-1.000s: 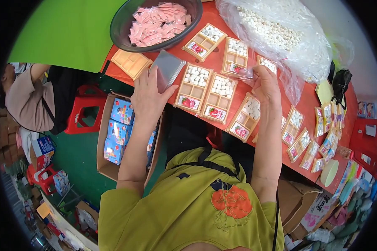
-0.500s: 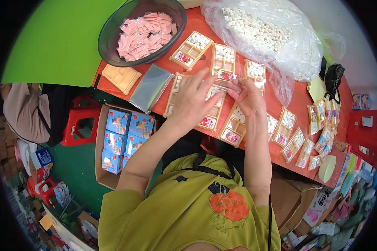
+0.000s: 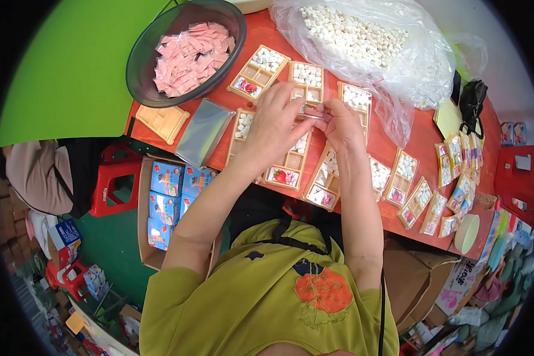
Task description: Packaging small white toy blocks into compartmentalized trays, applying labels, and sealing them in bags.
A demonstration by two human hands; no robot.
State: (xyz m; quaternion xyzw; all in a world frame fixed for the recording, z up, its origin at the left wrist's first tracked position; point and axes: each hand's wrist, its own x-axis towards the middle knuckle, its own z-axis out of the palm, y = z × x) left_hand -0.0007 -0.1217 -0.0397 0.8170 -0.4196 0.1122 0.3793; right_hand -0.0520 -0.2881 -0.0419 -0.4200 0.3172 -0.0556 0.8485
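Observation:
My left hand (image 3: 270, 124) and my right hand (image 3: 341, 126) meet over the table, with a small flat printed packet (image 3: 310, 111) between their fingertips. My right thumb and fingers pinch its right end, and my left fingers close on the other end. Just beyond them lies a tan compartment tray (image 3: 307, 74) with white cubes at its far end. Under and around my hands are more such trays. One nearer tray (image 3: 293, 161) carries a strawberry-printed packet (image 3: 283, 176) in its near compartment, and another tray (image 3: 258, 72) at the left has a similar packet. My left hand hides part of the trays below it.
A dark basin (image 3: 238, 44) of pink sachets stands back left, beside a clear bag (image 3: 418, 56) of white cubes. Clear film sleeves (image 3: 203, 133) and tan trays (image 3: 162, 121) lie at the left edge. Filled trays and wrapped packs (image 3: 451, 160) extend right toward a pale green bowl (image 3: 467, 233).
My hands have come together, and my left fingers now close on the packet. The packet has shifted slightly left and up. The whole table view has shifted a little left.

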